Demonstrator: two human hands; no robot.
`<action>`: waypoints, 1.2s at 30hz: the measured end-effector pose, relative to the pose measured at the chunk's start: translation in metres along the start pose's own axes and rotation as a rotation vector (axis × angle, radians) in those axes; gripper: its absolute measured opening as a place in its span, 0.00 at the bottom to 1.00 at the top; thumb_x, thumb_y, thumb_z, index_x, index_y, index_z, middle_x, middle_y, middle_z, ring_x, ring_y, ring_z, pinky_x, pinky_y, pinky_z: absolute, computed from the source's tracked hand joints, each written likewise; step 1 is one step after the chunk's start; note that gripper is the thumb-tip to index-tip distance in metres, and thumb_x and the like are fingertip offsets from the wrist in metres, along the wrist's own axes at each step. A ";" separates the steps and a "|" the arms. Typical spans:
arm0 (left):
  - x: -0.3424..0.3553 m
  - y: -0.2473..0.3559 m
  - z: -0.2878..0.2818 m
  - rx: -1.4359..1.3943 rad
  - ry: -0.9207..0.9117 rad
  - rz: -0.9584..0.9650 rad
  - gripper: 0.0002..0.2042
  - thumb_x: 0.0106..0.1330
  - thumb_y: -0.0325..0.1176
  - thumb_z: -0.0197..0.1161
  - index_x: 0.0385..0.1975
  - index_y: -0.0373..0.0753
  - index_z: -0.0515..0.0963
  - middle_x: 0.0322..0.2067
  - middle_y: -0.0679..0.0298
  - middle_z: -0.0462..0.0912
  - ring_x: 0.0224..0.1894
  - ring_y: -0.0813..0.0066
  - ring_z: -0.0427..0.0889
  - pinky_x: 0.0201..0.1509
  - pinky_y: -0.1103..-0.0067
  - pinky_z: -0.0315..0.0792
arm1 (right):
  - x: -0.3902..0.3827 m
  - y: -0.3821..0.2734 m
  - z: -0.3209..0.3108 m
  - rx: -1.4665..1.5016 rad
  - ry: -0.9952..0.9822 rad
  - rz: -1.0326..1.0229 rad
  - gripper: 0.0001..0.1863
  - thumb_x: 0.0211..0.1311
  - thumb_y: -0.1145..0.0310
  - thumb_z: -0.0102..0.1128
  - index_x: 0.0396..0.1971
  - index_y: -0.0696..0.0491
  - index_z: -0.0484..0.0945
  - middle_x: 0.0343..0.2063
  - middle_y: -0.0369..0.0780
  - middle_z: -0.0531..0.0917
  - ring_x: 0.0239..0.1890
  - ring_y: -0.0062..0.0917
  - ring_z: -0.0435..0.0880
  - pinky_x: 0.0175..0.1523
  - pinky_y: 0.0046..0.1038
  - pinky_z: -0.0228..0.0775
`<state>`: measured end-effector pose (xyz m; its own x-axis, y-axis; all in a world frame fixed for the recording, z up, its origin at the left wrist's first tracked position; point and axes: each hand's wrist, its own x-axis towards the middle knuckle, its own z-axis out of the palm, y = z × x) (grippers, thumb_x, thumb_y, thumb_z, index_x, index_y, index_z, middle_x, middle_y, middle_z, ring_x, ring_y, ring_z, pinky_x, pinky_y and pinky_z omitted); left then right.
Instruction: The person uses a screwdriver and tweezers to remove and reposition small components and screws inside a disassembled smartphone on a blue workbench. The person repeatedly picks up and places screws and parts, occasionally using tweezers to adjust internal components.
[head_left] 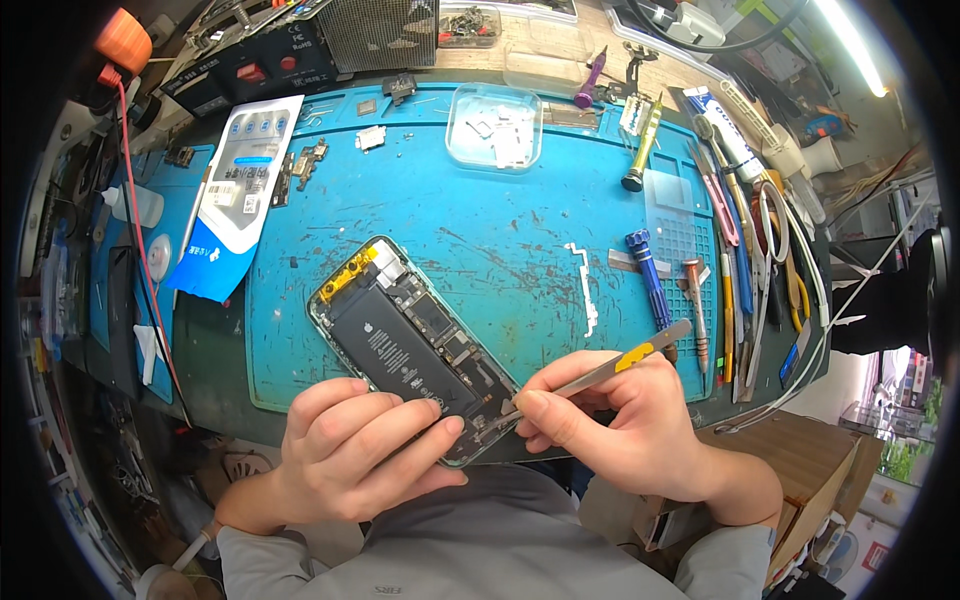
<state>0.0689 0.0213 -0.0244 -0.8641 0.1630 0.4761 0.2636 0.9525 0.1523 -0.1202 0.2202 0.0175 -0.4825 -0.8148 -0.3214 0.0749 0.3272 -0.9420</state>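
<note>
Grey shirt (460,545) spans the lower edge as a worker's left hand (350,450), fingers curled on the near end, grips an opened phone (420,345) at lower center, while the right hand (630,430) pinches metal tweezers (632,357) over its lower-right edge. Careful work likely calls for a braced phone and light tips kept clear of the black battery (375,325).

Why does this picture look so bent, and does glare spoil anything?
Head view: the wide lens bows the blue mat and leaves dark corners; head view: the lamp at upper right is blown out to white; head view: glare doesn't hide the phone, whose inner parts look fairly clear.
</note>
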 end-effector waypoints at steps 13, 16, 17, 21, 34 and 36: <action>0.000 0.000 0.001 -0.010 -0.007 -0.019 0.21 0.64 0.57 0.73 0.46 0.47 0.90 0.48 0.69 0.85 0.48 0.70 0.78 0.57 0.66 0.72 | 0.001 -0.004 -0.001 0.098 -0.022 0.135 0.16 0.76 0.69 0.65 0.31 0.67 0.89 0.38 0.43 0.91 0.32 0.22 0.91 0.39 0.24 0.85; 0.000 0.000 0.001 -0.012 -0.006 -0.021 0.21 0.64 0.57 0.73 0.46 0.47 0.90 0.48 0.69 0.85 0.47 0.71 0.78 0.57 0.66 0.72 | 0.001 -0.004 -0.001 0.087 -0.022 0.138 0.16 0.76 0.69 0.65 0.32 0.67 0.89 0.38 0.43 0.91 0.32 0.23 0.91 0.39 0.24 0.85; 0.000 0.000 0.001 -0.011 -0.005 -0.021 0.21 0.64 0.57 0.73 0.46 0.47 0.90 0.48 0.69 0.85 0.47 0.71 0.78 0.56 0.66 0.72 | 0.001 -0.004 -0.001 0.082 -0.021 0.139 0.16 0.76 0.69 0.65 0.32 0.67 0.89 0.38 0.43 0.91 0.32 0.23 0.91 0.39 0.24 0.85; 0.001 -0.001 0.001 -0.016 -0.004 -0.020 0.21 0.64 0.57 0.73 0.46 0.47 0.90 0.47 0.70 0.85 0.47 0.70 0.78 0.56 0.66 0.72 | 0.001 -0.006 -0.002 0.068 -0.020 0.149 0.16 0.75 0.70 0.65 0.32 0.68 0.89 0.38 0.43 0.91 0.32 0.23 0.91 0.39 0.24 0.85; 0.000 0.000 0.000 -0.020 -0.016 -0.027 0.21 0.64 0.57 0.73 0.46 0.49 0.90 0.48 0.70 0.85 0.48 0.71 0.77 0.57 0.66 0.72 | 0.001 -0.006 -0.001 0.096 -0.003 0.160 0.15 0.75 0.70 0.66 0.31 0.68 0.89 0.37 0.43 0.91 0.33 0.23 0.91 0.39 0.24 0.85; 0.000 0.000 0.000 -0.021 -0.021 -0.024 0.21 0.64 0.57 0.73 0.47 0.50 0.90 0.48 0.70 0.84 0.48 0.71 0.77 0.58 0.66 0.72 | 0.001 -0.006 0.000 0.087 0.004 0.148 0.15 0.75 0.70 0.66 0.31 0.67 0.89 0.37 0.43 0.91 0.32 0.23 0.91 0.39 0.24 0.85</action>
<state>0.0684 0.0211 -0.0245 -0.8790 0.1455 0.4542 0.2513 0.9507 0.1819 -0.1214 0.2178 0.0226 -0.4643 -0.7589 -0.4567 0.2205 0.4003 -0.8894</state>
